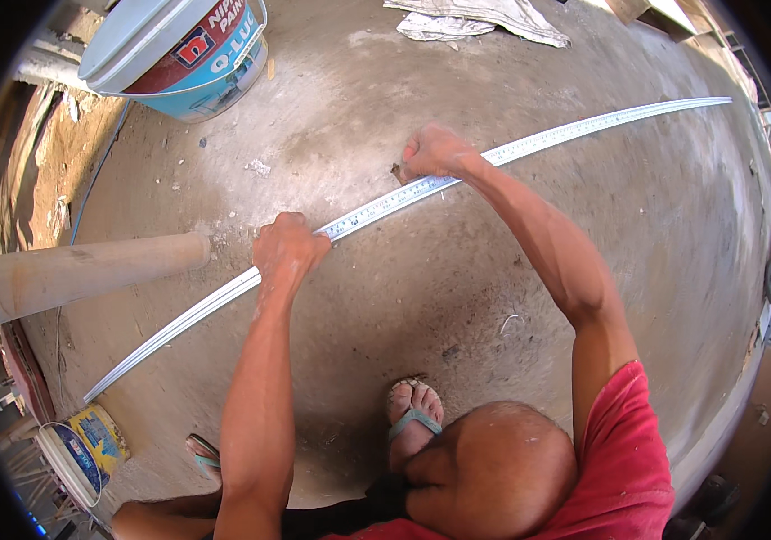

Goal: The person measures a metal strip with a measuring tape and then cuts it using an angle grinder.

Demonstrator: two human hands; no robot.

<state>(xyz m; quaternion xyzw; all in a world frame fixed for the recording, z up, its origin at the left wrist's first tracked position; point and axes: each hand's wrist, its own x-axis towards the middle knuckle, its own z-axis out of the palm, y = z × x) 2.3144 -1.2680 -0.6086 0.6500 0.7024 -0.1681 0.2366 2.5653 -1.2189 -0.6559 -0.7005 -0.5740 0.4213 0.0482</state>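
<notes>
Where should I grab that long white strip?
Probably pinch the strip by its long edges, at two spots either side of its middle, coming from above: it's long and thin, so holding just one end might let it bend.

Right here, a person [507, 468] in a red sleeve [624, 445] is crouching on the concrete floor [363, 333], left hand [287, 252] gripping a long white strip [381, 209] with ruler markings, right hand [435, 155] curling over it farther along. A large bucket [201, 58] is standing beyond; a small yellow-and-blue pail [98, 445] is sitting near the strip's left end.
</notes>
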